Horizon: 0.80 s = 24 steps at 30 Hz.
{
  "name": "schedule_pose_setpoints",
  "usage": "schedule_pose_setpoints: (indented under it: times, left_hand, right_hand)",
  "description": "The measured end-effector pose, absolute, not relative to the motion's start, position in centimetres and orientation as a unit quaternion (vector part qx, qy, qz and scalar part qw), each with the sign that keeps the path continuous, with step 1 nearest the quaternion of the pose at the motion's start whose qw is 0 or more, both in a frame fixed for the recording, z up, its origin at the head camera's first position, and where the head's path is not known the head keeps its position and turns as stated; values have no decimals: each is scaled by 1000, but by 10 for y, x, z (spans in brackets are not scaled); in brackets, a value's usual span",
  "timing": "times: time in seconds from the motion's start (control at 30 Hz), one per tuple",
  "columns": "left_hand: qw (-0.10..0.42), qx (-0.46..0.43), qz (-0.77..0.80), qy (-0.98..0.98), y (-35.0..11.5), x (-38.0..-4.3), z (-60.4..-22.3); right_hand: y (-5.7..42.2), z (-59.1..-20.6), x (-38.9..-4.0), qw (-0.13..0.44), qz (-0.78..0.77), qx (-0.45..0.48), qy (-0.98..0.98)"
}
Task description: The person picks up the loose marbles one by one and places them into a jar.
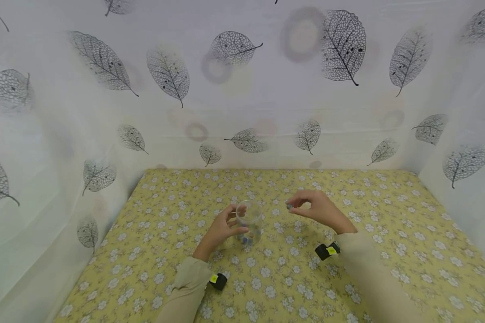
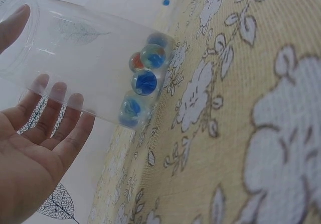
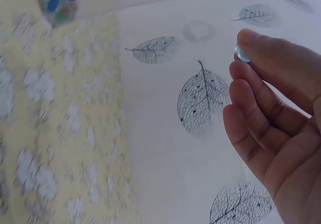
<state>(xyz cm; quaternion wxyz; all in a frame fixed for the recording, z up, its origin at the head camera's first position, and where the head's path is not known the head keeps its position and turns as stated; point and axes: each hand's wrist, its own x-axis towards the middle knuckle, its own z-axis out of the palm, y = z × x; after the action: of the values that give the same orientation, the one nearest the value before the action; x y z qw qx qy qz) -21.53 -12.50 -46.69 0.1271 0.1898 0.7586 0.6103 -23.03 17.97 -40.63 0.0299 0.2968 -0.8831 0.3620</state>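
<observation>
A clear plastic cup (image 1: 249, 223) stands upright on the flowered cloth, with several blue, clear and orange-swirled glass marbles (image 2: 145, 82) gathered at its bottom. My left hand (image 1: 226, 224) holds the cup from the left side, thumb on the near side and fingers round the far side. To the right of the cup, my right hand (image 1: 313, 208) is raised above the cloth. It pinches a pale blue glass marble (image 3: 242, 53) between thumb and index finger, which hide part of it. The other fingers of that hand curl in loosely.
A yellow cloth (image 1: 165, 269) with white flowers covers the table. White curtains (image 1: 242, 103) printed with dark leaves rise behind and at both sides. In the left wrist view a small blue round thing (image 2: 166, 2) shows past the cup. Each wrist wears a black camera (image 1: 327, 251).
</observation>
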Motion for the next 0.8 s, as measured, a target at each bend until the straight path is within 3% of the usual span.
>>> schedule_pose_setpoints:
  times: [0.33, 0.8]
  left_hand:
    - [131, 184, 616, 754, -125, -215, -466]
    - [139, 195, 627, 741, -126, -215, -466]
  right_hand:
    - [143, -393, -237, 34, 375, 322, -869]
    - [113, -392, -248, -5, 377, 358, -854]
